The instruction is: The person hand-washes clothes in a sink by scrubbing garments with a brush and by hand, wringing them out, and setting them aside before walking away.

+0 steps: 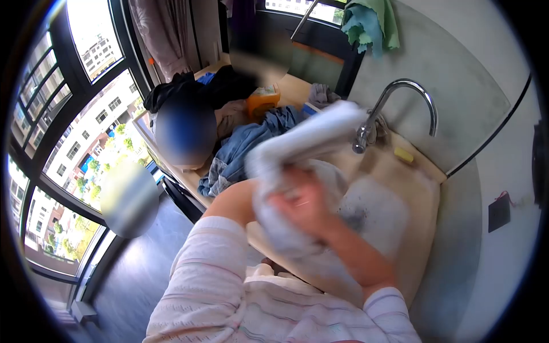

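A white piece of clothing (309,136), smeared by motion, is raised over the sink counter, one long part stretching up toward the faucet. My right hand (307,204) is closed on its near side, fingers curled and blurred. From the left, my bare forearm (234,201) runs in behind the same white cloth, which hides my left hand. Below and to the right is the pale basin (377,200), with a dark patch at its drain. Beside the cloth on the left lie crumpled blue denim clothes (243,146).
A curved chrome faucet (433,108) stands behind the basin, with a yellow soap bar (404,155) on the ledge. An orange container (263,102) and black clothes (189,91) sit farther back. Green cloths (374,26) hang on the wall. Tall windows (86,143) line the left.
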### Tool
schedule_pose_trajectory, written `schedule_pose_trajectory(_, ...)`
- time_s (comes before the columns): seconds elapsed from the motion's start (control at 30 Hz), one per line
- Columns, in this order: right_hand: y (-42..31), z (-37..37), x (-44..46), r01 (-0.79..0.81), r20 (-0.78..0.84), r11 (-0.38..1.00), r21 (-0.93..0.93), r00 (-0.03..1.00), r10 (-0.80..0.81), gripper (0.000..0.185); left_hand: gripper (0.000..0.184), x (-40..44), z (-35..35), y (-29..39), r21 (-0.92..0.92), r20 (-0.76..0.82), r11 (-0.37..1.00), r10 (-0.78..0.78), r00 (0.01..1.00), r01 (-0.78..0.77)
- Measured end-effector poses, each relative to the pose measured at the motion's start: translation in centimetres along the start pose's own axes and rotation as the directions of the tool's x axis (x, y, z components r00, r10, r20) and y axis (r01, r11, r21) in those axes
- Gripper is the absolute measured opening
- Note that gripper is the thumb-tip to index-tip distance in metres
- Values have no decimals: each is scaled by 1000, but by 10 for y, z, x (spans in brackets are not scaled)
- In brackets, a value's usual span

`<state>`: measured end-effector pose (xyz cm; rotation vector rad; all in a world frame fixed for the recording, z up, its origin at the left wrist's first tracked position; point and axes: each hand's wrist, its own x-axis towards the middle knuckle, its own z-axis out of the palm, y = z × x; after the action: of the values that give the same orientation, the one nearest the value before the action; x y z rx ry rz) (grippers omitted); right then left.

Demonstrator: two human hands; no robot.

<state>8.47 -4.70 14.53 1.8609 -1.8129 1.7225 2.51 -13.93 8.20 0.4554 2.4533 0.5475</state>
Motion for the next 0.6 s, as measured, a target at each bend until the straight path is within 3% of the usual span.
schedule_pose_trajectory(0.03,-16,15,4,265,103,879,-397,964,-244,36,31,-2,4,2,93,-84,996,2,996,6)
schedule_pose_trajectory(0.13,17,2,0,166,35,964,-208,986,-162,29,31,-9,11,7,283,-243,959,39,969,32)
schedule_pose_trajectory(0.23,28,-11,-1,215,-5,930,-298,974,-227,26,32,-12,9,10,383,-325,923,92,941,42)
schedule_pose_trajectory(0.37,73,-49,-7,-33,-18,874,-485,999,28,23,33,-17,0,16,408,-419,913,169,892,18)
schedule_pose_trajectory(0.4,81,-62,-11,-28,-98,856,-516,995,-27,25,33,-18,-4,16,405,-448,914,193,873,6)
schedule_pose_trajectory(0.43,122,-86,-27,-275,-116,841,-467,961,249,30,33,-20,-8,20,385,-484,923,219,847,-18)
schedule_pose_trajectory(0.5,132,-106,-43,-412,-323,911,-18,864,385,35,33,-30,-18,23,214,-595,966,249,764,-148)
schedule_pose_trajectory(0.53,115,-108,-39,-500,-328,858,115,796,508,37,34,-35,-22,22,30,-664,954,241,707,-297)
schedule_pose_trajectory(0.57,91,-113,-30,-577,-317,780,243,712,626,40,36,-35,-19,14,-314,-704,788,180,687,-529)
schedule_pose_trajectory(0.6,73,-112,-21,-513,-206,713,478,724,659,42,40,-36,-17,6,-553,-740,452,118,662,-700)
